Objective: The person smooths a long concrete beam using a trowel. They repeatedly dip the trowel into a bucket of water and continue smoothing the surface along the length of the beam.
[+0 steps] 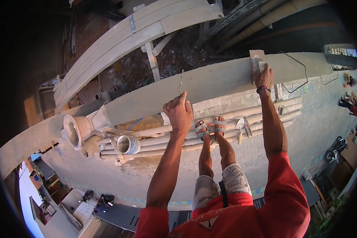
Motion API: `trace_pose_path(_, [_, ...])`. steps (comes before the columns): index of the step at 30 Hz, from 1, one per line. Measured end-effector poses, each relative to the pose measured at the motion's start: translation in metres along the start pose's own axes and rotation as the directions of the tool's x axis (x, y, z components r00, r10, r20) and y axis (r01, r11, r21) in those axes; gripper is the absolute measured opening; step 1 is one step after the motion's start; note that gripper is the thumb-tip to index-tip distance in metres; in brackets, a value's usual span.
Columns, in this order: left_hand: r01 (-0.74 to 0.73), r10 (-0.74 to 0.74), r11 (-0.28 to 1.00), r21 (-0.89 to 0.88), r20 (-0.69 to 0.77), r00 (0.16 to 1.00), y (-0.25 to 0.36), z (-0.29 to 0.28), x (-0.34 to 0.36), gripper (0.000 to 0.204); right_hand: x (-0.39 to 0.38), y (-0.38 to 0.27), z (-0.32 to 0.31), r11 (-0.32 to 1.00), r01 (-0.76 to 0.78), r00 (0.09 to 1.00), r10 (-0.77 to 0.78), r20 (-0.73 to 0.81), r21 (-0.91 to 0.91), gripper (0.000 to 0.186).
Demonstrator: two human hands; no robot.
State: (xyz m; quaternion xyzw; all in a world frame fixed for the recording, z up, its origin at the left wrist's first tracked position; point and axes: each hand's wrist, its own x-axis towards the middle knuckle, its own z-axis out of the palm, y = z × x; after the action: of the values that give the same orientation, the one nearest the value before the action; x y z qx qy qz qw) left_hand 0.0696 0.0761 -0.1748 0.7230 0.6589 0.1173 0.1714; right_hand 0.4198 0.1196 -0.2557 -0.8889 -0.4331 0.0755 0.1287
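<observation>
My right hand presses a wooden plastering float flat on the wet grey cement top of a wall. My left hand rests closed on the wall's front edge, beside a bent steel wire that sticks up out of the cement. Whether the fingers grip the wire's base cannot be told. My sandalled feet stand on bamboo scaffold poles against the block wall below.
A trowel and another tool lie on the poles right of my feet. Two buckets sit at the poles' left end. A looped wire rises near the float. Timber planks cross behind the wall. Far below are a street, motorbikes and people.
</observation>
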Motion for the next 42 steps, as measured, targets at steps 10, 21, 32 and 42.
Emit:
trace_pose_path(10, [0.076, -0.068, 0.994, -0.078, 0.098, 0.993, 0.007, 0.002, 0.002, 0.038, -0.132, -0.127, 0.030, 0.912, 0.315, 0.892, -0.379, 0.247, 0.261, 0.051])
trace_pose_path(21, [0.018, -0.009, 0.995, -0.099, 0.088, 0.996, -0.001, 0.003, -0.002, 0.040, 0.020, 0.056, -0.007, 0.995, -0.033, 0.999, 0.030, -0.036, -0.090, 0.048])
trace_pose_path(32, [0.151, -0.146, 0.964, -0.219, 0.040, 0.989, -0.017, 0.007, -0.010, 0.037, -0.123, -0.088, 0.006, 0.928, 0.223, 0.943, -0.282, 0.174, 0.298, 0.054])
trace_pose_path(42, [0.138, -0.128, 0.962, -0.235, 0.056, 0.990, -0.014, -0.001, -0.005, 0.034, -0.162, -0.169, 0.058, 0.967, 0.122, 0.916, -0.197, 0.350, 0.224, 0.061])
